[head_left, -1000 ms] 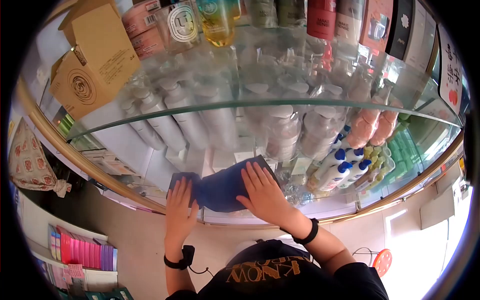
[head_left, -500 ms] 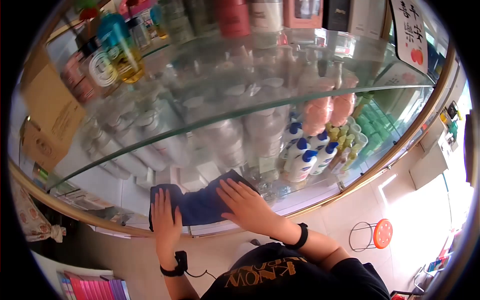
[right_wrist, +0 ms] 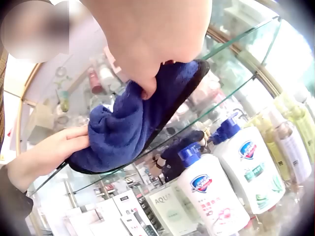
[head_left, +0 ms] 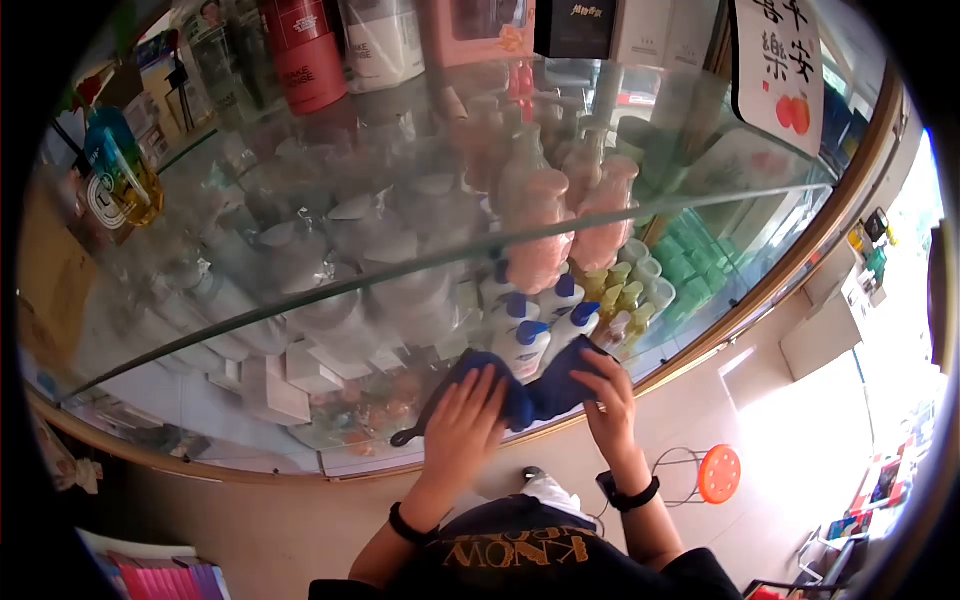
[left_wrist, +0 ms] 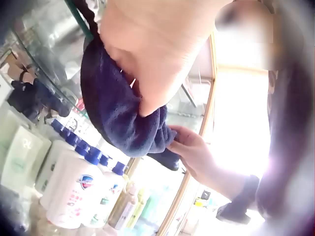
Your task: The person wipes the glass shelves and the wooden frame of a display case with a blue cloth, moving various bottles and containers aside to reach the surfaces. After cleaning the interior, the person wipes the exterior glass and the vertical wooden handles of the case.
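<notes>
Left hand [head_left: 462, 435], fingers straight on blue plush cloth [head_left: 560, 386], right hand [head_left: 612, 412] pinching cloth edge, pump bottles [head_left: 524, 354] beyond fingers

Pump bottles [head_left: 522, 347] below glass shelf [head_left: 330, 291] (boxes [head_left: 272, 388] L), stool [head_left: 719, 474] R

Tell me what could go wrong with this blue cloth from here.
The blue cloth is bunched between the left hand and right hand, so a wipe might miss patches. It lies close to the counter's front rim and could slip over. Its dark loop sticks out and might snag.
</notes>
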The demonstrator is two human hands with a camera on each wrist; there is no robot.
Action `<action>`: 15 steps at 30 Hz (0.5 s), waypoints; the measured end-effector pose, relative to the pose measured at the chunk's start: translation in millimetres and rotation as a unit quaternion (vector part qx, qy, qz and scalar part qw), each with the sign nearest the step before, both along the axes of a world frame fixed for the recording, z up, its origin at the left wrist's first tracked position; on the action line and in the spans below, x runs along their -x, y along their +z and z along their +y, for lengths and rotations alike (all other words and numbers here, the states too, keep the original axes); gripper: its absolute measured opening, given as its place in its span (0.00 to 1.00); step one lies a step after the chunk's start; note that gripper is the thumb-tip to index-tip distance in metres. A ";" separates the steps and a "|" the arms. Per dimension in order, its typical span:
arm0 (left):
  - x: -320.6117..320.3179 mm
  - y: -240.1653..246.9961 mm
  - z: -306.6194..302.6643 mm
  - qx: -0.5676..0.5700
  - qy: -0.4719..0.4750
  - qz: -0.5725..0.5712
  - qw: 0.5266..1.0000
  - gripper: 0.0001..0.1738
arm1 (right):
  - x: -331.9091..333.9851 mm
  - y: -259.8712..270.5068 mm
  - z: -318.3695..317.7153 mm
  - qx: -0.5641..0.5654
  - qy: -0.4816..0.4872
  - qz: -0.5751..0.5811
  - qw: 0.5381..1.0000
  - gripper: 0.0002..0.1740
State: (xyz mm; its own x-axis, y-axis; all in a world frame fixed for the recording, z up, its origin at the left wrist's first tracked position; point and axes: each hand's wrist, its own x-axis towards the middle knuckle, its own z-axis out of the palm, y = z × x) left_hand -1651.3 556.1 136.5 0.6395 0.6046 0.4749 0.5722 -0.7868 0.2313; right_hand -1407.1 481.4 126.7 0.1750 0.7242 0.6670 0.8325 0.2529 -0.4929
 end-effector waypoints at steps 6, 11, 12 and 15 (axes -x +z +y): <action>-61.4 -8.6 -0.8 -0.041 0.027 -0.017 0.999 0.31 | -32.6 -57.8 -1.9 -0.051 -0.207 0.164 0.963 0.23; -40.6 -8.4 -6.0 -0.053 0.038 0.000 0.998 0.29 | -18.2 -93.4 1.7 -0.028 -0.007 0.436 0.899 0.26; -32.5 -10.1 -6.3 -0.057 0.050 0.002 0.997 0.28 | -11.6 -82.6 -1.4 0.014 0.069 0.549 0.833 0.32; -5.3 -18.3 -8.3 -0.075 0.076 0.000 0.994 0.29 | -6.7 -86.3 13.1 0.130 0.070 0.009 0.989 0.34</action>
State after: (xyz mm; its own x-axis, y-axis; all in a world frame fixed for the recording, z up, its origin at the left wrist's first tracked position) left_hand -1645.9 547.9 118.2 0.5454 0.6172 0.5671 0.6871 -0.7167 0.1192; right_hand -1400.4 494.4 40.4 0.0709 0.8884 0.4536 0.7883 0.2288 -0.5712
